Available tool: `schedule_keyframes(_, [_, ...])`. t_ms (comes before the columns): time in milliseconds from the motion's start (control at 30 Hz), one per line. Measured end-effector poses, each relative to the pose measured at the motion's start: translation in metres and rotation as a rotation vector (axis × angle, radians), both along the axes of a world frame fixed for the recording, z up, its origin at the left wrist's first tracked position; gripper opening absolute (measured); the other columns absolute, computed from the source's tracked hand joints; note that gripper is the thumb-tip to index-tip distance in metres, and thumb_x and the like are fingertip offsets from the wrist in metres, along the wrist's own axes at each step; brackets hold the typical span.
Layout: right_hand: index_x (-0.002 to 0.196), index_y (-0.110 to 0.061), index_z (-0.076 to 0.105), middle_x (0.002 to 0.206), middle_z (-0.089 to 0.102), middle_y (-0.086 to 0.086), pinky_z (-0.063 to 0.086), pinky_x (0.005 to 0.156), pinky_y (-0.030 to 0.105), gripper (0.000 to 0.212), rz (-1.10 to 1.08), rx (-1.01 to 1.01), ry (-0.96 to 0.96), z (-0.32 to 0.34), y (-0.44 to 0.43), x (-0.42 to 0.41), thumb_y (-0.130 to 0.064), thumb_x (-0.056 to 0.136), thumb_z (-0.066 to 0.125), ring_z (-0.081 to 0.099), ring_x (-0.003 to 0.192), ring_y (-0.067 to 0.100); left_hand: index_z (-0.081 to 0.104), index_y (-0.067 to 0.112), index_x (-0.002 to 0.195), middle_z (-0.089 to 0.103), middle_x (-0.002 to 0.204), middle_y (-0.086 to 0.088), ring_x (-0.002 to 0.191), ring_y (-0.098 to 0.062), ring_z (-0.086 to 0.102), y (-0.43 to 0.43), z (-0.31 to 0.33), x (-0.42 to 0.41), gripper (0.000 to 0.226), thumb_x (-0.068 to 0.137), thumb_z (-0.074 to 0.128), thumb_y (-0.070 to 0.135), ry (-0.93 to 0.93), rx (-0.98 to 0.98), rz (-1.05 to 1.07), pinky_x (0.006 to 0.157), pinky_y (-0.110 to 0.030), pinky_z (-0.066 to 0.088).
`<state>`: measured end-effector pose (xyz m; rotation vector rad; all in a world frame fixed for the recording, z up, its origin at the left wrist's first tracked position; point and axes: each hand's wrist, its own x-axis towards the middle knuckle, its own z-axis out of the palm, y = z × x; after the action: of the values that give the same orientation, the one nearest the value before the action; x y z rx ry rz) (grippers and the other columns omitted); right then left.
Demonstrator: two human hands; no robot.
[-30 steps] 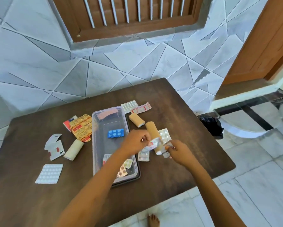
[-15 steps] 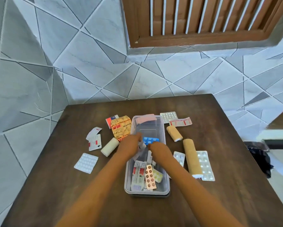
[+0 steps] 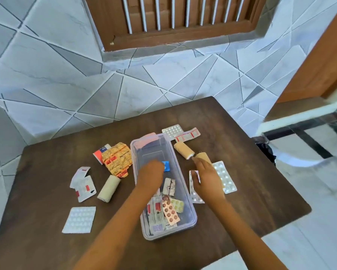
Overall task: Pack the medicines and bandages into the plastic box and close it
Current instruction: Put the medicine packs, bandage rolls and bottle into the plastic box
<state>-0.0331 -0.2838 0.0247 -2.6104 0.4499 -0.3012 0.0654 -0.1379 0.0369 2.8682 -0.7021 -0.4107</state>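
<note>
The clear plastic box [image 3: 191, 212] stands open mid-table, holding a pink blister [image 3: 170, 211], a yellowish blister [image 3: 177, 205], red-and-white strips [image 3: 154, 211], a silver strip [image 3: 169, 186] and a blue pack [image 3: 166, 165]. My left hand [image 3: 151, 174] reaches down inside the box beside the blue pack, with its fingers hidden. My right hand [image 3: 206, 176] lies outside the box's right wall with fingers spread over a long tan bandage roll [image 3: 203, 157] and a blister strip [image 3: 195, 195]. Next to it lie a white blister sheet [image 3: 225, 177] and a short tan bandage [image 3: 183, 152].
Left of the box lie an orange packet [image 3: 117, 159], a white bandage roll [image 3: 108, 189], torn sachets [image 3: 82, 185] and a white blister sheet [image 3: 79, 219]. Behind the box are a blister [image 3: 172, 131] and a red-striped strip [image 3: 187, 135]. A black bag [image 3: 266, 151] sits on the floor past the table's right edge.
Both hands carried strips from the right of the box into it. The silver strip now lies inside. My right hand has moved back out to the right, over the long bandage roll.
</note>
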Motion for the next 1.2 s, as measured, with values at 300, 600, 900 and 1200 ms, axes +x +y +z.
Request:
schedule_keyframes(300, [0.12,-0.003,0.047,0.127,0.05,0.017,0.046,0.088,0.037,0.038,-0.305,0.115,0.273,-0.014,-0.079,-0.034,-0.018,0.086,0.057,0.051,0.114,0.031,0.059,0.01,0.113,0.06,0.12,-0.014,0.115,-0.03,0.052,-0.088,0.012,-0.03,0.034,0.085,0.062,0.03,-0.03,0.15,-0.372,0.096,-0.04,0.043])
schedule_keyframes(600, [0.117,-0.007,0.041,0.119,0.055,0.018,0.046,0.079,0.036,0.058,-0.29,0.284,0.466,-0.032,-0.111,-0.017,-0.026,0.073,0.073,0.057,0.108,0.034,0.043,0.015,0.127,0.054,0.13,-0.009,0.122,-0.027,0.049,-0.116,-0.022,-0.036,0.057,0.08,0.067,0.035,-0.069,0.337,-0.252,0.104,-0.04,0.034])
schedule_keyframes(900, [0.099,-0.002,0.064,0.104,0.069,0.019,0.047,0.076,0.034,0.026,-0.297,0.488,0.315,-0.02,-0.144,-0.007,-0.024,0.086,0.059,0.063,0.097,0.034,0.061,0.015,0.117,0.063,0.123,-0.009,0.112,-0.027,0.059,-0.1,0.019,-0.024,0.029,0.093,0.048,0.024,0.097,-0.108,0.118,0.093,-0.034,0.047])
schedule_keyframes(1200, [0.129,-0.007,0.035,0.124,0.06,0.016,0.047,0.081,0.029,0.065,0.167,0.654,-0.007,0.047,-0.051,0.057,-0.008,0.076,0.072,0.06,0.109,0.032,0.061,0.01,0.122,0.06,0.129,-0.012,0.114,-0.028,0.058,0.009,0.071,0.027,0.032,0.091,0.055,0.017,-0.013,-0.076,0.387,0.096,-0.034,0.047])
